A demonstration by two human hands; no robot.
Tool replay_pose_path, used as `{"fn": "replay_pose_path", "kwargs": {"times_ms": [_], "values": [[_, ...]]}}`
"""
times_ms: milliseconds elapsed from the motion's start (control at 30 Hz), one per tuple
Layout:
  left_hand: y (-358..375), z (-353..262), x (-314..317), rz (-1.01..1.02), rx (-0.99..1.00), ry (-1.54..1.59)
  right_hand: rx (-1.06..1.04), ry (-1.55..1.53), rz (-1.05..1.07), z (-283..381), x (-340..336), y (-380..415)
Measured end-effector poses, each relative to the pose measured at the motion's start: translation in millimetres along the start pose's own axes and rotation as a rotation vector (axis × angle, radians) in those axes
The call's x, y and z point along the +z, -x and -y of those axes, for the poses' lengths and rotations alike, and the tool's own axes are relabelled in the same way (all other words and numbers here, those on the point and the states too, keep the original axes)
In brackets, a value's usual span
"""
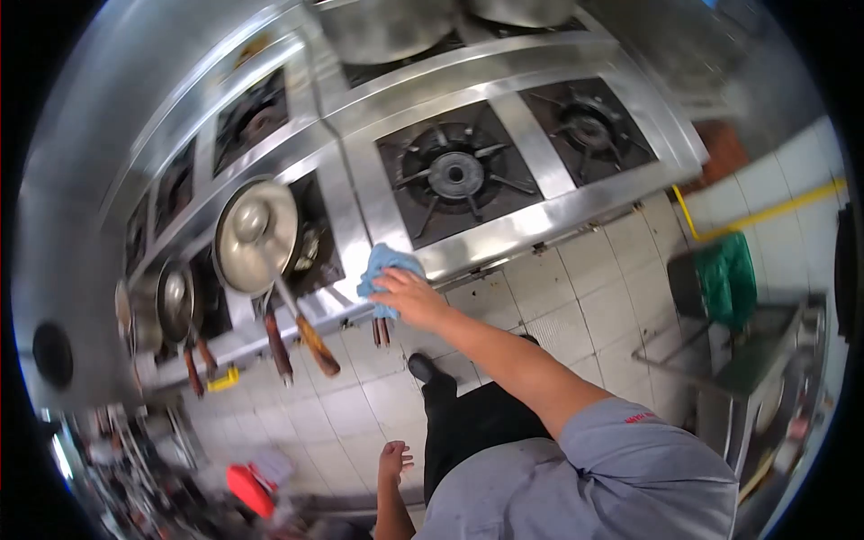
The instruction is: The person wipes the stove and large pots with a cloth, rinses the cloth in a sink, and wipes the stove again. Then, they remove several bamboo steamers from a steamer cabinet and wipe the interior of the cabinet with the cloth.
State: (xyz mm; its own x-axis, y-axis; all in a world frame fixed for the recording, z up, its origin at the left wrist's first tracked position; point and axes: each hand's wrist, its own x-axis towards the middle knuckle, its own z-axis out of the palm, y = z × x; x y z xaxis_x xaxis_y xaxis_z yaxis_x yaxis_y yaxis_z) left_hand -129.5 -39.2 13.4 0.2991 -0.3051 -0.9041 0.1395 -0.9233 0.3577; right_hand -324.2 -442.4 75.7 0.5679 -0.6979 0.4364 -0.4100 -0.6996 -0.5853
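Note:
My right hand point(407, 297) presses a blue cloth point(382, 267) against the front edge of the steel stove point(360, 193), its fingers curled over the fabric. The cloth lies bunched at the seam between two stove sections. To its right is a bare burner point(456, 174). On the left, a wok point(234, 261) sits over a burner with a ladle point(274, 274) resting in it. Low beside my body, over the floor, hangs my left hand point(393, 463); its fingers are loosely bent and apart, holding nothing.
A smaller pan point(177, 310) with a ladle stands farther left. Several wooden handles stick out past the stove's front edge. Large pots point(387, 31) stand behind. At right are a bin with a green bag point(727, 279), a yellow rail point(765, 214) and a metal rack point(747, 360).

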Motion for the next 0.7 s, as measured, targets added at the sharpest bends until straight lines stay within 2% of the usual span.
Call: {"fn": "replay_pose_path", "kwargs": {"times_ms": [33,67,133,167,200,233,267,300,333,400,433,467,500,533,567,600,667,700], "values": [[-12,-29,-10,0.076,-0.044,-0.091,-0.049,-0.063,0.035,-1,-3,-2],[-25,-53,-16,0.147,-0.093,-0.176,-0.006,-0.035,0.018,-10,-10,3],[-54,-91,-34,0.236,-0.133,-0.361,0.079,0.069,-0.144,-31,-37,34],[-67,-106,-39,0.302,-0.149,-0.444,0.203,0.183,-0.199,-41,-60,41],[-79,-116,-44,0.364,-0.172,-0.525,0.281,0.284,-0.423,-73,-60,60],[-93,-121,-54,0.403,-0.154,-0.531,0.506,0.288,-0.58,-77,-78,67],[-105,-127,-60,0.402,-0.162,-0.571,0.618,0.341,-0.819,-88,-87,72],[-115,-133,-63,0.373,-0.169,-0.631,0.828,0.313,-0.95,-90,-96,74],[-122,-139,-63,0.343,-0.172,-0.683,0.858,0.319,-0.971,-91,-92,72],[-131,-153,-51,0.348,-0.176,-0.768,1.065,0.027,-1.466,-96,-76,55],[-132,-156,-46,0.352,-0.182,-0.827,1.192,-0.016,-1.379,-81,-50,51],[-142,-151,-45,0.349,-0.196,-0.85,1.112,-0.322,-1.408,-55,-25,43],[-158,-142,-43,0.359,-0.109,-0.958,1.178,-0.437,-1.355,-33,19,38],[-169,-132,-42,0.371,-0.023,-1.063,1.108,-0.505,-1.299,-1,66,32],[-174,-122,-38,0.371,-0.037,-1.078,1.002,-0.781,-1.308,28,102,23],[-177,-111,-35,0.417,0.195,-1.114,0.983,-0.9,-1.289,52,145,14],[-187,-99,-38,0.502,0.669,-1.153,1.058,-0.56,-0.879,60,191,19],[-207,-86,-48,0.534,0.663,-1.353,1.07,-0.57,-0.884,42,217,28]]}}
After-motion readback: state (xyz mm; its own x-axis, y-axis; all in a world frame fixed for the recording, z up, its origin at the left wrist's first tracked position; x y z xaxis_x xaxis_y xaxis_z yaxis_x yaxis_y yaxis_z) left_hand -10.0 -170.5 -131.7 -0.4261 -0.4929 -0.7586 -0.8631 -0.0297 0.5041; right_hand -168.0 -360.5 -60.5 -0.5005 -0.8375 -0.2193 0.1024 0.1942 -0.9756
